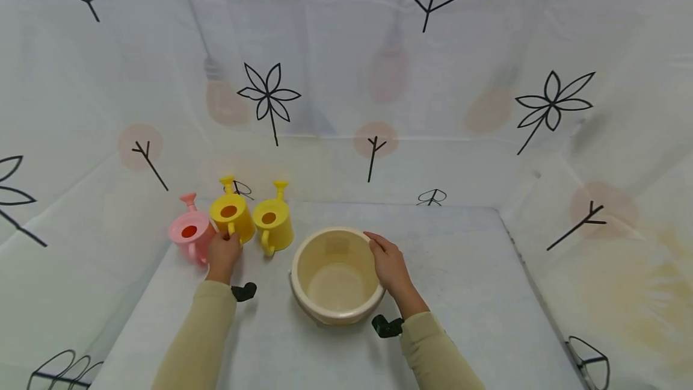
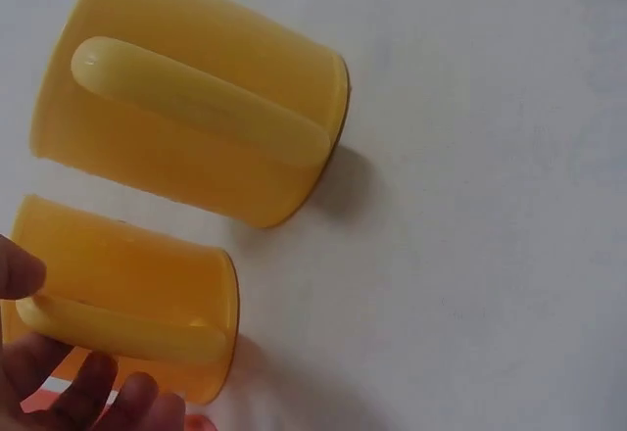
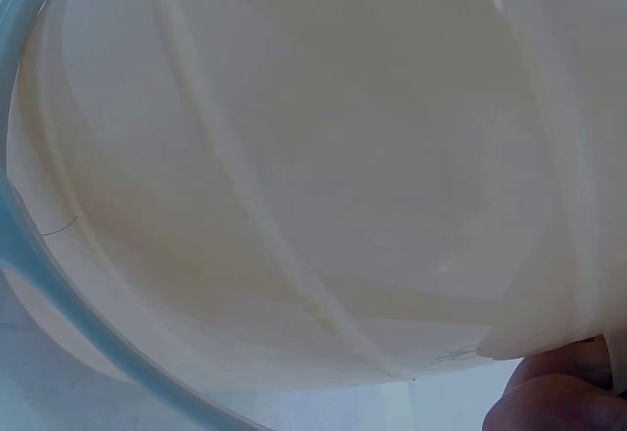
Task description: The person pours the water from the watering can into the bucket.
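Yellow watering can (image 1: 242,219) is clasped by left hand (image 1: 224,254), bucket (image 1: 338,316) by right hand (image 1: 393,265); crowded pink watering can (image 1: 201,236) may be knocked.

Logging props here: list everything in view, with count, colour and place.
Yellow watering cans: 2, yellow, back left
Pink watering can: 1, pink, beside them
Bucket: 1, cream, mid-table
Table: 1, white, underneath
Backdrop: 1, white with drawings, around table
Curved strip: 1, bluish, left in right wrist view
Wrist devices: 2, black, at wrists
Sleeves: 2, beige, forearms
Left hand: 1, bare, gripping middle can's handle
Right hand: 1, bare, on bucket's right rim
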Available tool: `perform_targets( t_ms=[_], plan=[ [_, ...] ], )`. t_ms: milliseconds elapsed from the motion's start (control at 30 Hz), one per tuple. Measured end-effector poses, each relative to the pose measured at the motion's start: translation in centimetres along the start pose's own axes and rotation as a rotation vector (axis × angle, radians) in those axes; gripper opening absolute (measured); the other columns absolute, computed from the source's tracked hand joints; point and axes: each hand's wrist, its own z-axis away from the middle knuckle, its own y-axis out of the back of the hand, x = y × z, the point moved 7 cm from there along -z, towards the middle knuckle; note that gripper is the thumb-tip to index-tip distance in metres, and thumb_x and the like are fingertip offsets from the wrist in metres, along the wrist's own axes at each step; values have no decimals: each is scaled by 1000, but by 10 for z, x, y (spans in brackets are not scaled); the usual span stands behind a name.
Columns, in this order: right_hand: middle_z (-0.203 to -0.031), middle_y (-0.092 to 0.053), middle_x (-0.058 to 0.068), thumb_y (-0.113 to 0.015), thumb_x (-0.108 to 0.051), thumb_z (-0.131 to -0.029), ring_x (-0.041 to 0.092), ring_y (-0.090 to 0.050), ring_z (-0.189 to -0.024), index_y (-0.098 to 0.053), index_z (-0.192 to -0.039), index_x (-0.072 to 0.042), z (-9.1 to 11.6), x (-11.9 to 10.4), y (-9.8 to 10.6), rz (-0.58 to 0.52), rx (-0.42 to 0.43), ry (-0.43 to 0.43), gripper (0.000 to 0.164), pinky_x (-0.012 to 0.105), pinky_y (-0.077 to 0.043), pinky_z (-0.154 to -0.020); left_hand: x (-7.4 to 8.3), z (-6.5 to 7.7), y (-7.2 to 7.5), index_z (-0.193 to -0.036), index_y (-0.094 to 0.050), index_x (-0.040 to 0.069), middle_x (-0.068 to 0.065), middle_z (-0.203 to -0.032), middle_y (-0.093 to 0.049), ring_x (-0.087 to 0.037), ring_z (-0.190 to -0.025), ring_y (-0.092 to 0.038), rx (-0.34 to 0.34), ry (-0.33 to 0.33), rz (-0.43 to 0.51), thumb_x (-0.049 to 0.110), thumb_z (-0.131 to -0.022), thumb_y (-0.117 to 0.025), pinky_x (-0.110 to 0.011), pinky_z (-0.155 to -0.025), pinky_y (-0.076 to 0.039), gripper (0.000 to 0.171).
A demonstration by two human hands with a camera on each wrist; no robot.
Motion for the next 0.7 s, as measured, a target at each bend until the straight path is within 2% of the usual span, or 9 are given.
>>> perform_targets(
  t_ms=[100,267,433,700],
  plan=[
    [-141,-54,-1,-39,-41,-103,25,-51,-129,-56,-133,-34,0,1,0,1,-1,-12,35,48,-44,-103,0,-2,-3,-135,-47,1,-17,-121,-50,-31,-109,-45,-12,22,23,43,-100,-35,-44,-104,-41,55],
    [-141,-54,-1,-40,-40,-103,25,-51,-130,-57,-132,-34,-1,1,-1,-8,1,-15,35,48,-44,-103,-3,-8,-9,-136,-45,8,-11,-113,-48,-26,-105,-44,-48,98,113,57,-99,-28,-35,-90,-41,64],
    [-141,-54,-1,-40,-42,-103,24,-51,-130,-57,-132,-34,-2,3,-1,-14,1,-15,35,48,-43,-103,-4,-13,-13,-123,-48,11,-7,-110,-50,-20,-92,-47,-59,143,208,55,-101,-26,-29,-82,-43,54],
    [-141,-55,-1,-41,-42,-102,25,-52,-129,-57,-133,-33,-2,2,0,-18,2,6,36,48,-43,-103,-1,-15,-15,-122,-45,9,-9,-115,-50,-22,-93,-50,-87,121,248,50,-103,-23,-30,-89,-47,51]
  ],
)
